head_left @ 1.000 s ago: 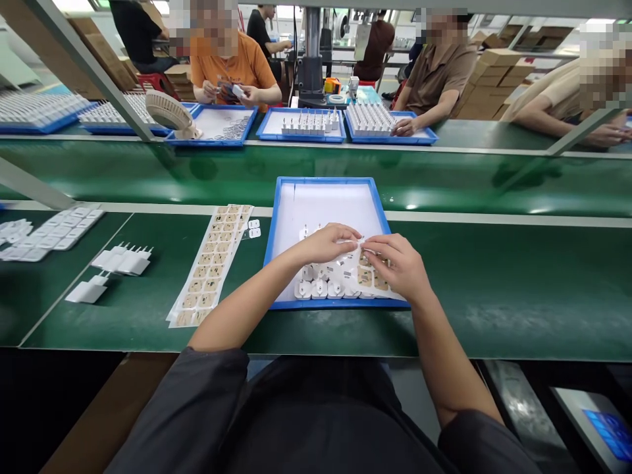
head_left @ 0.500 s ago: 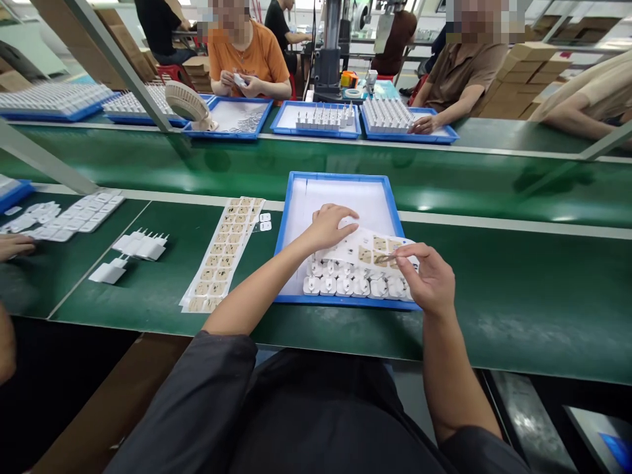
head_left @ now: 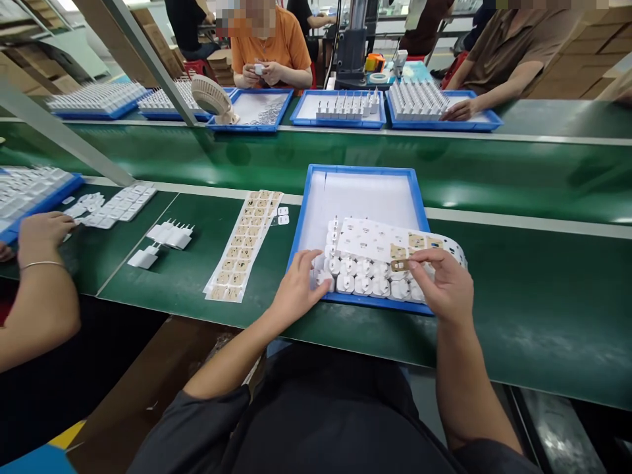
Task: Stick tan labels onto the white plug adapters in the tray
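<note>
My right hand (head_left: 443, 283) pinches a small tan sticker (head_left: 399, 265) between thumb and fingertips, over a white sticker sheet (head_left: 368, 238) that still carries several tan stickers. The sheet lies across rows of white plug adapters (head_left: 363, 284) in a blue-rimmed tray (head_left: 365, 170), its right end curling up beside my right hand. At the tray's left front corner, my left hand (head_left: 295, 289) has thumb and fingers curved around the end white plug adapter (head_left: 324, 280). Part of that adapter is hidden by the fingers.
Left of the tray lie tan sticker sheets (head_left: 241, 247), two small white labels (head_left: 283, 215) and loose white adapters (head_left: 170, 234). A co-worker's arm (head_left: 42, 283) reaches in at far left. Beyond the green divider (head_left: 266, 158) stand more trays, a beige fan (head_left: 211, 99) and seated people.
My left hand has left the sheet and come down to the adapter at the tray's left front. The tan sticker in my right hand now shows clear of the sheet. The view has shifted.
</note>
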A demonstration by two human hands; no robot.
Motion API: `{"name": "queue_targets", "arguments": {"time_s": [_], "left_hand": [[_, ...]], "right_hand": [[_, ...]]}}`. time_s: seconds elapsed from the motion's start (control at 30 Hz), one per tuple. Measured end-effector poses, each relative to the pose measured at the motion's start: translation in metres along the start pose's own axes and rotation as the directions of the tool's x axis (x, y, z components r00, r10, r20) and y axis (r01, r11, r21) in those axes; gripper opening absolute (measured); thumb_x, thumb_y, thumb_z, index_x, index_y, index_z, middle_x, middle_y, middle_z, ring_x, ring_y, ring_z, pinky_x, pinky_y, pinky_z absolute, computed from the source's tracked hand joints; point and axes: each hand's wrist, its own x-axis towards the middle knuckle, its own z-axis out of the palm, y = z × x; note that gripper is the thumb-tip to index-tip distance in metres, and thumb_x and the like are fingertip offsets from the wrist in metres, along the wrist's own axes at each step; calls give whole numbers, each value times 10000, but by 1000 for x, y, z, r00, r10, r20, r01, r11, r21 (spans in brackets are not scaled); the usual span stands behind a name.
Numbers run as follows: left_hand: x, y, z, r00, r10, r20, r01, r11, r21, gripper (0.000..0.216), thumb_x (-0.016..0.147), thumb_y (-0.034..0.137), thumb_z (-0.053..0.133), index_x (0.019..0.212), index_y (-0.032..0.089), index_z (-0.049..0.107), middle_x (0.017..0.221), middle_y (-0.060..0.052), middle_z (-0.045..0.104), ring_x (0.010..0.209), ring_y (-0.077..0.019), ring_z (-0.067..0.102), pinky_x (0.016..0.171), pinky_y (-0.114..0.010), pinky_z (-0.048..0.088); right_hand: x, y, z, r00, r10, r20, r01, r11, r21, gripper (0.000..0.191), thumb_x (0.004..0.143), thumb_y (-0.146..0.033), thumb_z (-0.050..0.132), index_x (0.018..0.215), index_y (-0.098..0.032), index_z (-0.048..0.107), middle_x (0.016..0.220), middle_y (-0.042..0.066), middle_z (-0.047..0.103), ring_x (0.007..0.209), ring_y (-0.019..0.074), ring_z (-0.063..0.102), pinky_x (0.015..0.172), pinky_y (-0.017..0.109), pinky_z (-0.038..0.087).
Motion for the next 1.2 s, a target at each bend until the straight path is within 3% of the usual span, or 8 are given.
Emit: {"name": "queue_targets", "arguments": {"time_s": [0.1,0.23,0.4,0.57,0.7,0.87,1.07,1.2], "left_hand": [[-5,-7,-11,996,-70,57,74,993,-86,531,947,291,606,1458,253,466,1304,-114,637,994,-204,690,840,-355,614],[-8,-5,-24,986,-46,160,44,999,12,270,1001,248,484,1209,236,655,1227,-95,720,1083,-245,705,943,-396,585],[-3,-2,-25,964,-103,243,65,985,160,340,916,408,718,1188,213,657,1135,-107,754,1043,-317,723,882,-441,600],[-4,-7,-39,985,44,166,-23,992,-121,420,915,454,735,1288,271,681,1318,-100,725,1209,-296,693,974,-410,599],[-17,-5,-34,993,71,96,-20,889,-457,447,918,542,717,1267,262,705,1320,-120,722,1239,-297,685,877,-360,641],[-30,1,-5,994,57,91,22,724,-689,525,972,603,612,1358,250,566,1365,-152,707,1251,-299,693,970,-415,612],[-31,13,12,994,-73,75,105,682,-724,497,1062,622,337,1305,247,552,1464,-157,634,1323,-290,637,1026,-454,570],[-26,13,8,999,48,-22,-50,741,-670,664,941,759,512,1301,223,664,1360,-156,635,1306,-326,604,1063,-451,542]], "right_hand": [[-4,5,1,998,18,-53,-18,1000,-2,62,928,-305,712,933,-244,704,886,48,740,853,250,725,815,420,593],[-6,6,3,997,14,-73,-10,999,54,52,925,-302,721,930,-253,703,873,42,733,845,255,723,821,439,593],[-10,-18,5,998,-33,-62,37,997,65,52,928,-262,718,980,-263,714,886,53,733,861,267,714,791,447,581],[-25,-50,19,994,-25,110,-7,959,282,126,945,-170,695,1025,-266,711,897,46,718,860,234,695,764,395,576],[-36,-73,44,962,37,271,-165,867,470,72,966,-188,685,978,-255,705,878,32,717,828,195,696,737,332,577],[-38,-92,66,915,36,403,-321,671,668,63,958,-281,713,914,-240,694,815,18,678,740,165,657,672,300,563],[-40,-94,73,870,-10,493,-418,516,748,109,937,-301,736,873,-233,679,788,10,647,662,146,594,594,277,516],[-45,-94,75,863,-60,502,-431,433,792,98,923,-283,749,871,-235,681,773,8,641,662,148,600,606,279,513]]}}
